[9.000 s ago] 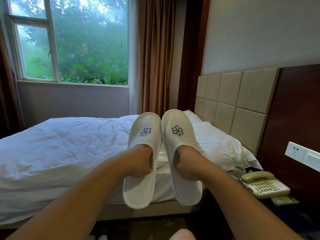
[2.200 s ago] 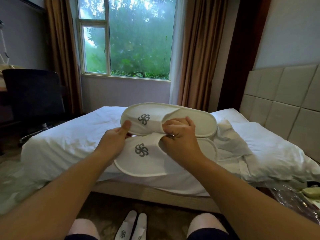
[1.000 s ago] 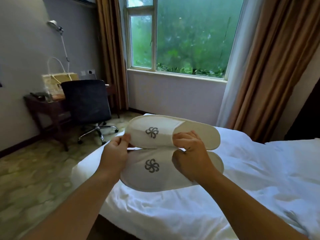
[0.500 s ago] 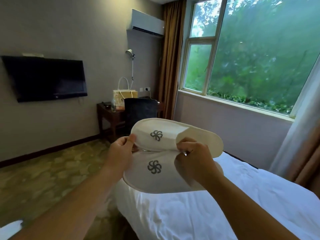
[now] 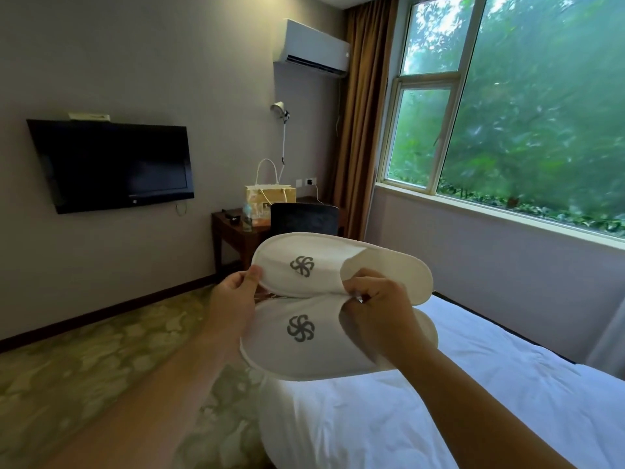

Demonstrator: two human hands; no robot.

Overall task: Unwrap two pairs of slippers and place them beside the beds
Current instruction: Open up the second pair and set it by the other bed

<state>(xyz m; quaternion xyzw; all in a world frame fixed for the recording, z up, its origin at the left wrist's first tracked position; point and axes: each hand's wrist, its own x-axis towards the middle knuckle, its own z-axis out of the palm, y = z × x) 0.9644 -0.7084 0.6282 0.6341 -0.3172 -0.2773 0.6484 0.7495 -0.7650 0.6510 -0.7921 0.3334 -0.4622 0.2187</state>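
Observation:
Two white slippers with grey swirl logos are held in the air side by side, toes to the left. The upper slipper (image 5: 324, 262) lies above the lower slipper (image 5: 297, 343). My left hand (image 5: 233, 299) pinches the toe ends where the two meet. My right hand (image 5: 375, 309) grips them at the openings, its fingers curled over the edge of the uppers. Below and to the right lies the bed (image 5: 422, 418) with its white duvet.
Patterned green carpet (image 5: 84, 377) stretches to the left of the bed. A dark desk (image 5: 233, 228) with a paper bag and a black chair (image 5: 304, 218) stands by the far wall, under a wall TV (image 5: 115, 164). The window (image 5: 524, 113) fills the right side.
The view has swung left, from the headboard and bedside phone towards the TV wall and desk. I first held one slipper in each hand upright; now both hands hold the pair together.

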